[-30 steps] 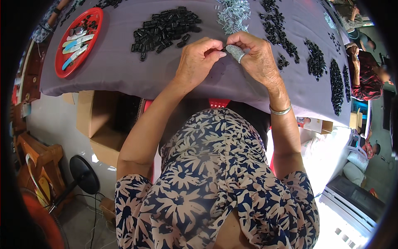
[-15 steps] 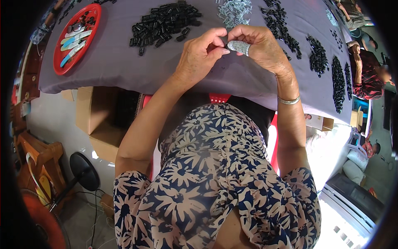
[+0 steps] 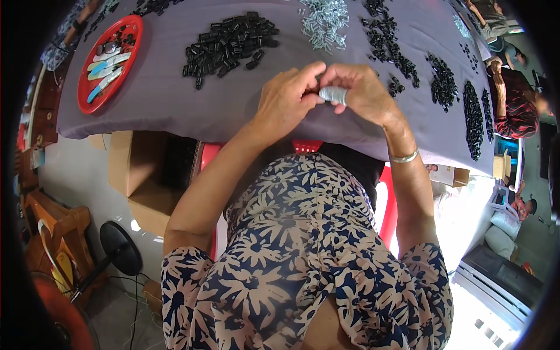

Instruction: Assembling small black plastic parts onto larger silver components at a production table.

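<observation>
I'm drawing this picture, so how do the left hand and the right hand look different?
The right hand has a silvery cover on its thumb; the left hand has a bare thumb. A silver bracelet circles the right wrist, while the left wrist has none. Both hands have bent fingers, held close together.

A tray [image 3: 136, 45], with tools [image 3: 105, 83] laid in it, is set at the desk's [image 3: 169, 102] left. A heap [image 3: 228, 45] is spread to its right; a second heap [image 3: 324, 24] is placed farther right. The left hand [image 3: 284, 100] and right hand [image 3: 364, 93] are held nearer, between tray and right-side heaps [image 3: 444, 83].
</observation>
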Demonstrator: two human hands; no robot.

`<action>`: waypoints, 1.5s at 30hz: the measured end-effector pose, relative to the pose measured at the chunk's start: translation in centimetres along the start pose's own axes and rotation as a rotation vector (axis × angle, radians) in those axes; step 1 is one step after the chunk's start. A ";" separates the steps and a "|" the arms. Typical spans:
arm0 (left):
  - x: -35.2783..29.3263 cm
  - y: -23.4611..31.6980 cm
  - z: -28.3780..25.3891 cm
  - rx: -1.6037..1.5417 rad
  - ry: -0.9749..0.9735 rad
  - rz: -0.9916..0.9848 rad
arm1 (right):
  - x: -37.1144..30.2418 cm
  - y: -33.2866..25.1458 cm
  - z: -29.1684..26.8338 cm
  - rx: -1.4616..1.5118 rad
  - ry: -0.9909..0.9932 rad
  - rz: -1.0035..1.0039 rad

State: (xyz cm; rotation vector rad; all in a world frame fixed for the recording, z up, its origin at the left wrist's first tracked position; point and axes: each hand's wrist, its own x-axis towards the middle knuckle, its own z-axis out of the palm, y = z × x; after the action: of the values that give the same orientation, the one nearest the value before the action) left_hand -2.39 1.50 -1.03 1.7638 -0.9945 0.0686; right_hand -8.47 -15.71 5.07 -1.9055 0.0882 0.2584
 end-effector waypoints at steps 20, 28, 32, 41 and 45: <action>0.4 0.8 -1.0 -0.165 -0.094 -0.180 | 1.1 -1.2 -0.9 0.029 -0.095 0.279; 0.5 1.0 -1.3 -0.203 -0.128 -0.135 | 1.3 -0.1 -1.1 0.039 -0.124 0.252; 0.7 0.7 -1.2 -0.151 -0.160 -0.162 | 1.6 -0.4 -1.0 0.021 -0.088 0.232; 0.4 0.3 -1.2 -0.170 -0.164 -0.209 | 0.8 0.4 -0.9 -0.050 -0.126 0.193; 0.9 1.2 -2.2 -0.009 -0.016 -0.043 | -1.7 1.6 -4.3 0.039 0.430 0.010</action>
State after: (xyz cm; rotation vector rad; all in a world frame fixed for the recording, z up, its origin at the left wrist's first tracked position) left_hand -1.71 2.60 1.26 1.7791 -0.9670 0.0230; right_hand -9.89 -20.43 5.36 -1.8953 0.3872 -0.1498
